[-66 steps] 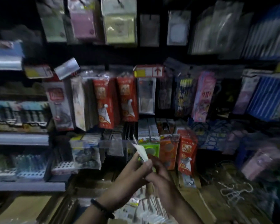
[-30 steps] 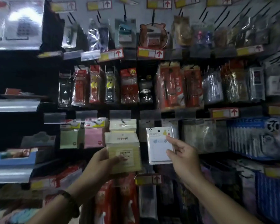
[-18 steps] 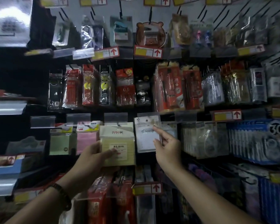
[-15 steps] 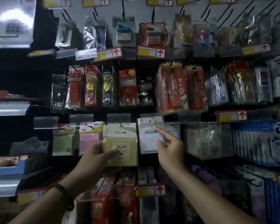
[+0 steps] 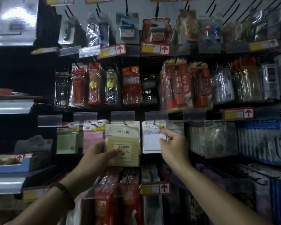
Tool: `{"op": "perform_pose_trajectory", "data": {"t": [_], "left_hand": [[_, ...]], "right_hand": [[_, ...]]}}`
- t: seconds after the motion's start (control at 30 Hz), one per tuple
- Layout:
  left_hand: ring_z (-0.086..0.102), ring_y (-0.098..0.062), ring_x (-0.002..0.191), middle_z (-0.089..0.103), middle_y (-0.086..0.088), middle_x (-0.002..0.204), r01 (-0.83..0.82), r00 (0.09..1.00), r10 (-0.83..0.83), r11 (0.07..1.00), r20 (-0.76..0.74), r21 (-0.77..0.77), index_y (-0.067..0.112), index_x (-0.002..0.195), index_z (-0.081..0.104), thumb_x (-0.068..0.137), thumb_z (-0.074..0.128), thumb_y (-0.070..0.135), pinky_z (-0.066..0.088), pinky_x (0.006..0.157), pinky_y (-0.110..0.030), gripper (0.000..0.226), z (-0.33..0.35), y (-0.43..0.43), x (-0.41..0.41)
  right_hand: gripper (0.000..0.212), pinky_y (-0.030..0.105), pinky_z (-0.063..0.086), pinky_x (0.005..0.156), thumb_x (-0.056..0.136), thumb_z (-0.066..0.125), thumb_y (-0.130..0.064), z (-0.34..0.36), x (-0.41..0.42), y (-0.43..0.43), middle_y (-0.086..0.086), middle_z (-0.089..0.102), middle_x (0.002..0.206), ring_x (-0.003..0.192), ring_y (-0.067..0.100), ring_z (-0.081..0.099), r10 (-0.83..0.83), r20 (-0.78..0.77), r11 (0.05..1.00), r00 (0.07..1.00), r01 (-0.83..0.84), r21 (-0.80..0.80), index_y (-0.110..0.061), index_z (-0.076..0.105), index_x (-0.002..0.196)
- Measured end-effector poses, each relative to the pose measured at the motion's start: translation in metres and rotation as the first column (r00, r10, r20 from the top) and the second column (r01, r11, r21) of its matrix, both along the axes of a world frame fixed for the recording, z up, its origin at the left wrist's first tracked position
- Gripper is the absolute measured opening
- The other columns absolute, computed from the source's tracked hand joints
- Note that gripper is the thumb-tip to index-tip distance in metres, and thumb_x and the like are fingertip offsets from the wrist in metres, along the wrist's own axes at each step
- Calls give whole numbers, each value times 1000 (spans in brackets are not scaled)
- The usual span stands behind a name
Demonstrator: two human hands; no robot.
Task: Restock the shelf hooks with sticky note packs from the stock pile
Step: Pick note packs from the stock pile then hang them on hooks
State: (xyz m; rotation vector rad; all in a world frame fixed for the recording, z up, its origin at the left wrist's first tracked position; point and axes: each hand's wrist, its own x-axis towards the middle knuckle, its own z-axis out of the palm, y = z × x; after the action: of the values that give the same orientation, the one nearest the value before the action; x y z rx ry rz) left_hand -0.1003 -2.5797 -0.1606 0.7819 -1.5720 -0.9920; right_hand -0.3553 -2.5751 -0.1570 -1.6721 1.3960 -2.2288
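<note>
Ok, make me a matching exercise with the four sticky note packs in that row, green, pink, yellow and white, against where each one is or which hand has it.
Things:
1. green pack
2. pink pack
3. yellow pack
4. white pack

Places or states:
A. gripped by the left hand
B. leftmost of the four, untouched
C. held at its right edge by the right hand
D. hanging between the green and yellow ones

Pairs: 1-B, 2-D, 3-A, 4-C

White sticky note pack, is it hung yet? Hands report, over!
Left hand grips yellow lined sticky note pack. Right hand pinches white plastic-wrapped sticky note pack, top at its hook. Clear plastic tag holder overhangs it.
</note>
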Motion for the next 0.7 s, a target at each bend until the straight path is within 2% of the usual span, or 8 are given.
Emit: {"op": "perform_pose_trajectory", "data": {"t": [0.07, 0.17, 0.23, 0.3, 0.4, 0.47, 0.53, 0.7], "left_hand": [[78, -31, 105, 79, -11, 115, -13, 1000, 13, 1000, -1, -5, 10, 127, 66, 102, 62, 13, 63, 92, -55, 26, 1, -1, -2], [78, -32, 105, 80, -11, 112, -31, 999, 31, 999, -25, 8, 10, 125, 66, 104, 60, 12, 62, 95, -56, 22, 1, -5, -4], [77, -31, 106, 80, -10, 110, -33, 998, 34, 999, -43, 21, 9, 124, 66, 105, 58, 10, 61, 98, -55, 21, 0, -9, -3], [77, -30, 106, 79, -12, 113, -43, 998, 44, 999, -45, 23, 9, 124, 66, 106, 57, 10, 60, 99, -53, 21, -1, -13, -2], [77, -28, 109, 79, -12, 118, -22, 998, 22, 1000, -62, 13, 9, 127, 66, 107, 56, 11, 58, 103, -54, 23, -3, -17, 1], [77, -28, 109, 79, -11, 117, 4, 997, -3, 1000, -80, 12, 10, 128, 65, 107, 55, 11, 60, 101, -51, 23, -4, -17, 1], [77, -27, 108, 79, -10, 116, 51, 993, -49, 999, -105, 12, 10, 127, 65, 107, 53, 10, 62, 94, -45, 23, -3, -16, -1], [78, -24, 106, 77, -12, 121, 53, 986, -63, 996, -156, -68, 14, 129, 60, 103, 60, 4, 65, 87, -40, 27, 0, -15, -8]], "right_hand": [[43, 21, 60, 85, 100, 63, 0, 3, -4, -7, -3, 64, 146, 107, 7, 69, -51, -73, 998, 996, 53, 18, -15, 67, 140], [52, 8, 41, 49, 100, 64, -5, 4, -8, -23, 5, 68, 139, 55, -2, 51, -80, -199, 985, 977, 107, 132, -21, 59, 149], [59, 9, 39, 49, 99, 66, -16, 4, -9, -30, 10, 66, 135, 66, 2, 53, -84, -285, 958, 955, 156, 239, -28, 52, 155], [61, 15, 52, 66, 99, 66, -27, 4, -2, -27, 6, 50, 146, 91, 9, 59, -102, -332, 924, 938, 214, 318, -31, 47, 157], [49, 35, 56, 96, 98, 65, -39, -6, 17, -15, -2, 43, 136, 119, 18, 53, -287, -404, 910, 869, 379, 168, -33, 54, 145], [29, 27, 55, 85, 99, 66, -36, -14, 34, -6, -9, 52, 121, 108, 9, 57, -245, -357, 968, 901, 249, -37, -34, 60, 127], [28, 19, 56, 71, 98, 70, -30, -18, 49, -5, -13, 58, 113, 96, 1, 62, -41, -302, 998, 952, 21, -67, -35, 59, 124], [36, 37, 67, 74, 94, 77, -11, -14, 69, -21, -16, 71, 108, 97, 3, 73, 192, -143, 977, 971, -203, -66, -41, 65, 110]]}}
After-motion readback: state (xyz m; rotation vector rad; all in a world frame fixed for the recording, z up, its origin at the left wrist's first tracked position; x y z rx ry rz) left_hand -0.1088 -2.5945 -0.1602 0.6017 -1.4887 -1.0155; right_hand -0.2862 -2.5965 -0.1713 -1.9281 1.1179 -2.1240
